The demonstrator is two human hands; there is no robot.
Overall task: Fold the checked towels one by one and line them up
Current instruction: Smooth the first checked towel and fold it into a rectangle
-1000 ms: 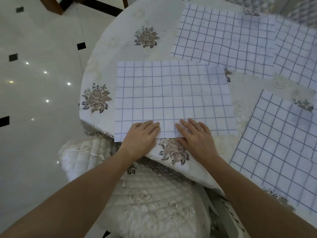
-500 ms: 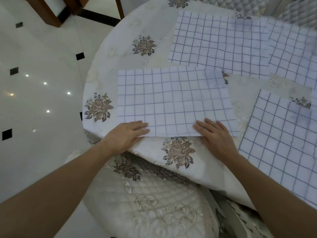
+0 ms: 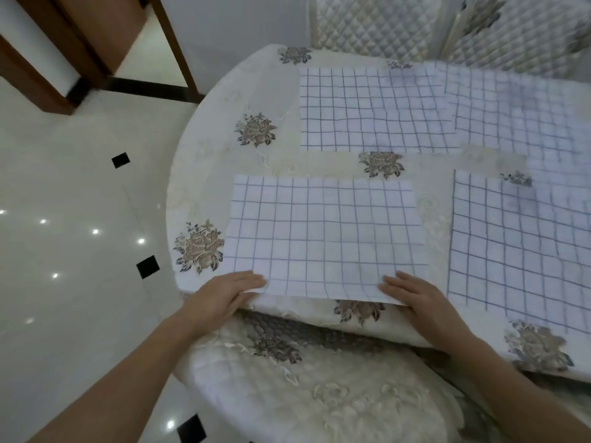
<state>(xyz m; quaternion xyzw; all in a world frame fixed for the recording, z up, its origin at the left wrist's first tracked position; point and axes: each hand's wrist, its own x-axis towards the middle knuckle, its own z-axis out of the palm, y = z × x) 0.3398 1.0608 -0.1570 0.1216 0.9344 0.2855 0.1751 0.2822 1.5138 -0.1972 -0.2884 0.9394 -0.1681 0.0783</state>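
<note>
Task item: the nearest white towel with thin blue check lines (image 3: 323,238) lies flat and unfolded at the 6 o'clock side of the round table under a cream cloth embroidered with grey-brown flowers (image 3: 204,174), its near edge along the table's rim.

Left hand (image 3: 224,294): at the towel's 7 o'clock corner, fingers laid together over it. Right hand (image 3: 415,297): at the 5 o'clock corner, fingers likewise on top. Both thumbs are hidden, so a pinch cannot be confirmed.

Three more checked towels lie spread flat: one at 12 o'clock (image 3: 367,113), one at 2 o'clock (image 3: 527,116) overlapping it, one at 3 o'clock (image 3: 511,244). A cream quilted chair seat (image 3: 319,394) sits below the rim at 6 o'clock.
</note>
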